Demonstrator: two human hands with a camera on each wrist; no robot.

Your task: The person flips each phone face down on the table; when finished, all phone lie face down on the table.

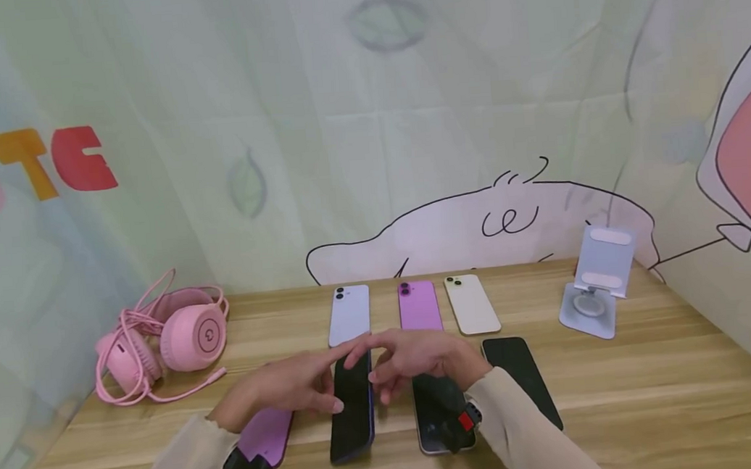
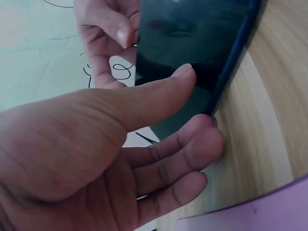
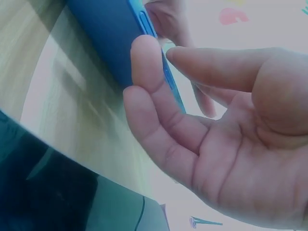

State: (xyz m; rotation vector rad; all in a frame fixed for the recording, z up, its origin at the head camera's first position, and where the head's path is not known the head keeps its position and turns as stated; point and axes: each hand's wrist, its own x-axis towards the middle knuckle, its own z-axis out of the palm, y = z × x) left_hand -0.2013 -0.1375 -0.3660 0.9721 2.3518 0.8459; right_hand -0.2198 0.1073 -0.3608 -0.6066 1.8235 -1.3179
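A blue smartphone point(image 1: 353, 428) is raised from the table at a tilt, dark screen facing up. My left hand point(image 1: 291, 386) holds it by its left edge, thumb over the screen in the left wrist view and fingers at the edge. My right hand point(image 1: 419, 351) pinches the opposite edge near the top. In the right wrist view, fingertips point(image 3: 147, 57) lie against the phone's blue back point(image 3: 103, 33), by the side button, with the thumb on the screen side. Both index fingers reach across the phone's upper end, partly hiding it.
A purple phone point(image 1: 265, 435) lies under my left wrist. Two dark-screened phones, one point(image 1: 429, 434) below my right wrist and another point(image 1: 523, 377), lie right. Behind are light-blue point(image 1: 348, 316), purple point(image 1: 420, 308) and cream point(image 1: 472, 306) phones, pink headphones point(image 1: 193, 338) and a phone stand point(image 1: 603, 262).
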